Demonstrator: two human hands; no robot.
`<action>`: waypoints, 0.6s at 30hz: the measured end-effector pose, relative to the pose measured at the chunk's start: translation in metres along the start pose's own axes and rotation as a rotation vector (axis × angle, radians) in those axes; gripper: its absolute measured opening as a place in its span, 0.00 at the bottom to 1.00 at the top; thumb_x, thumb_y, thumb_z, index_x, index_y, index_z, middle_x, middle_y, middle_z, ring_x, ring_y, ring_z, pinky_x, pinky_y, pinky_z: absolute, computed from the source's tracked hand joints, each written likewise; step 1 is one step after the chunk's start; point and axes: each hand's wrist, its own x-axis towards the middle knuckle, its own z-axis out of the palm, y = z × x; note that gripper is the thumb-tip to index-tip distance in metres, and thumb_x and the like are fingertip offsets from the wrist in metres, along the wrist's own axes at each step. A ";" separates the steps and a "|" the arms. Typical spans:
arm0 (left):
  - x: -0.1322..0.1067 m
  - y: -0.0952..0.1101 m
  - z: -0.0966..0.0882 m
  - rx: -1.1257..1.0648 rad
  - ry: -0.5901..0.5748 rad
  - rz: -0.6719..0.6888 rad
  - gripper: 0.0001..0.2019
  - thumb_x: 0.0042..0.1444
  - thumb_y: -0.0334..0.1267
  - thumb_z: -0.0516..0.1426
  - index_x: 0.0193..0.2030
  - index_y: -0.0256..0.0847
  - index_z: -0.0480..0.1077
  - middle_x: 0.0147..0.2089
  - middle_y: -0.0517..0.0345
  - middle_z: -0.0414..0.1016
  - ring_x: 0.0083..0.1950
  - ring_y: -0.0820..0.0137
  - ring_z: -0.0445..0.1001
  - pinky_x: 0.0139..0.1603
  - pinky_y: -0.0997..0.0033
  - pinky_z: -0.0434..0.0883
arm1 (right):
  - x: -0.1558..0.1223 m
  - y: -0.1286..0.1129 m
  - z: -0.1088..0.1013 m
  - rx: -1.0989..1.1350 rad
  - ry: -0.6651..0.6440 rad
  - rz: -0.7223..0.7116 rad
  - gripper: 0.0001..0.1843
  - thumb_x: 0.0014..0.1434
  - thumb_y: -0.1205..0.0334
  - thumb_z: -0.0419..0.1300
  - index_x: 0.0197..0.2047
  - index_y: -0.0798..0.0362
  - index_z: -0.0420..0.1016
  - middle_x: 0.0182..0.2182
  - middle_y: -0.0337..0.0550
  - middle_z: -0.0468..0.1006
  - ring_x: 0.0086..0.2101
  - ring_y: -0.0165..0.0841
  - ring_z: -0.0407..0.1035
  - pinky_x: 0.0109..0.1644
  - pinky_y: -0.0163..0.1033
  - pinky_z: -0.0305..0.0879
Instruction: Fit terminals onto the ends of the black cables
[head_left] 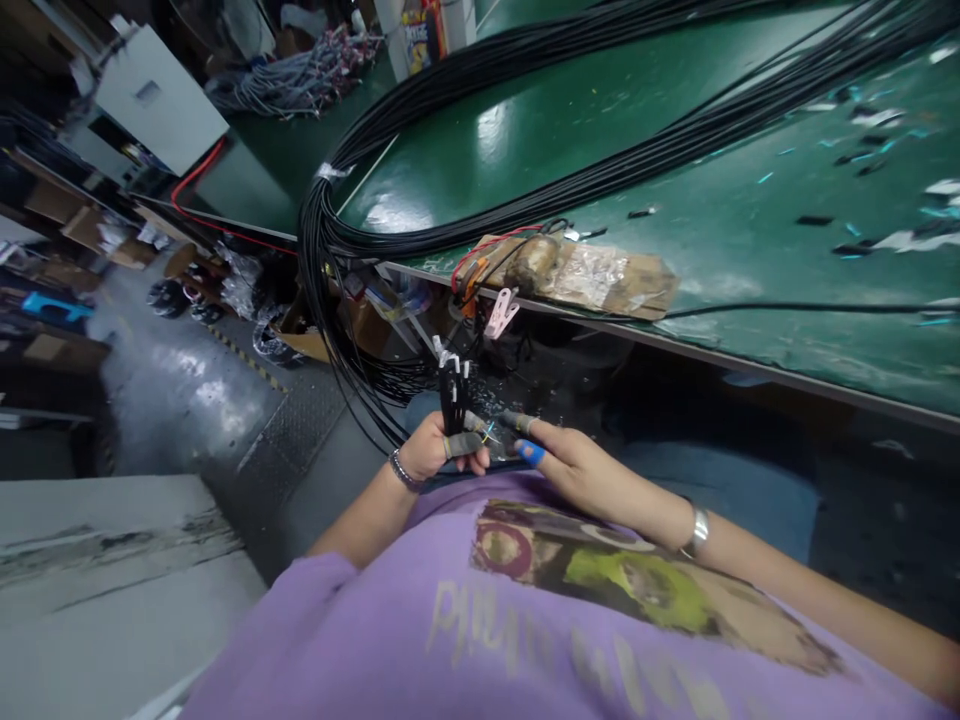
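Note:
My left hand (439, 445) is closed around a bunch of black cables (452, 400), whose white-tipped ends stand upward. Grey covers wrap some of its fingers. From its fingertips a few thin coloured wires (487, 433) poke out toward the right. Just across from these wires is my right hand (570, 460), its thumb wrapped in blue and its index finger in a grey cover. Thumb and index finger point at the wires with a small gap between them. I see nothing plainly held there; the other fingers are hidden.
A long coil of black cable (510, 215) lies across the green table (600, 120) and droops over its edge. Nearby are a taped cardboard piece (600, 275) and a pink clip (502, 313). Scraps (862, 240) litter the right. A white box-shaped machine (161, 100) stands far left.

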 end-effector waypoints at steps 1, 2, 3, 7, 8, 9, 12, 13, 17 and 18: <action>-0.001 0.002 0.001 0.013 0.018 0.003 0.27 0.39 0.60 0.63 0.23 0.31 0.70 0.22 0.53 0.73 0.18 0.77 0.69 0.16 0.80 0.58 | 0.000 -0.001 0.001 0.021 -0.012 0.010 0.20 0.59 0.45 0.52 0.36 0.51 0.76 0.27 0.42 0.76 0.30 0.36 0.68 0.39 0.41 0.66; -0.002 0.004 0.003 0.027 0.041 0.012 0.27 0.38 0.60 0.64 0.23 0.32 0.69 0.21 0.54 0.73 0.17 0.78 0.66 0.16 0.80 0.57 | 0.000 -0.002 0.003 0.036 -0.017 0.027 0.20 0.58 0.45 0.53 0.36 0.51 0.77 0.27 0.42 0.77 0.31 0.37 0.69 0.39 0.41 0.66; -0.003 0.005 0.004 0.042 0.067 0.024 0.26 0.38 0.59 0.64 0.23 0.32 0.69 0.21 0.55 0.73 0.16 0.80 0.65 0.16 0.80 0.57 | 0.000 -0.002 0.003 0.044 -0.019 0.048 0.20 0.58 0.45 0.54 0.35 0.51 0.78 0.27 0.42 0.78 0.31 0.37 0.69 0.39 0.41 0.66; -0.006 0.004 0.007 0.102 0.177 0.046 0.25 0.35 0.57 0.66 0.26 0.34 0.70 0.19 0.60 0.71 0.16 0.81 0.62 0.18 0.79 0.60 | -0.003 0.001 0.003 0.028 -0.011 0.110 0.17 0.55 0.48 0.57 0.32 0.53 0.79 0.26 0.41 0.78 0.30 0.36 0.69 0.36 0.39 0.66; -0.007 0.002 0.007 0.115 0.193 0.049 0.25 0.35 0.56 0.66 0.26 0.34 0.70 0.19 0.60 0.71 0.17 0.81 0.62 0.18 0.79 0.61 | -0.004 0.002 0.003 0.018 -0.008 0.121 0.16 0.55 0.49 0.58 0.31 0.53 0.79 0.25 0.40 0.77 0.29 0.35 0.68 0.35 0.38 0.65; -0.007 0.000 0.007 0.127 0.202 0.053 0.25 0.35 0.56 0.66 0.26 0.34 0.71 0.19 0.60 0.71 0.17 0.80 0.62 0.18 0.79 0.61 | -0.005 0.004 0.003 0.007 -0.005 0.131 0.15 0.54 0.50 0.58 0.30 0.53 0.79 0.24 0.40 0.77 0.27 0.34 0.67 0.33 0.38 0.64; -0.008 -0.004 0.008 0.154 0.201 0.072 0.24 0.35 0.56 0.66 0.26 0.34 0.72 0.20 0.59 0.71 0.19 0.79 0.63 0.20 0.78 0.62 | -0.007 0.008 0.004 -0.012 -0.002 0.149 0.13 0.54 0.53 0.59 0.29 0.54 0.78 0.22 0.39 0.76 0.25 0.32 0.65 0.29 0.36 0.62; -0.009 -0.005 0.009 0.159 0.194 0.079 0.23 0.36 0.55 0.66 0.26 0.34 0.72 0.20 0.59 0.71 0.19 0.79 0.63 0.20 0.78 0.63 | -0.007 0.009 0.004 -0.011 -0.005 0.152 0.12 0.54 0.54 0.59 0.29 0.54 0.78 0.22 0.38 0.75 0.24 0.32 0.64 0.29 0.36 0.62; -0.010 -0.002 0.013 0.149 0.190 0.106 0.21 0.38 0.55 0.66 0.24 0.35 0.72 0.21 0.59 0.71 0.20 0.79 0.63 0.21 0.78 0.62 | -0.006 0.011 0.006 -0.007 -0.020 0.167 0.12 0.55 0.55 0.59 0.28 0.54 0.78 0.21 0.38 0.75 0.24 0.31 0.63 0.29 0.35 0.61; -0.010 0.000 0.014 0.152 0.201 0.106 0.22 0.38 0.55 0.66 0.24 0.35 0.72 0.21 0.59 0.72 0.21 0.79 0.63 0.21 0.77 0.62 | -0.006 0.011 0.006 -0.007 -0.023 0.168 0.13 0.54 0.54 0.59 0.28 0.54 0.78 0.21 0.38 0.74 0.24 0.31 0.63 0.29 0.35 0.61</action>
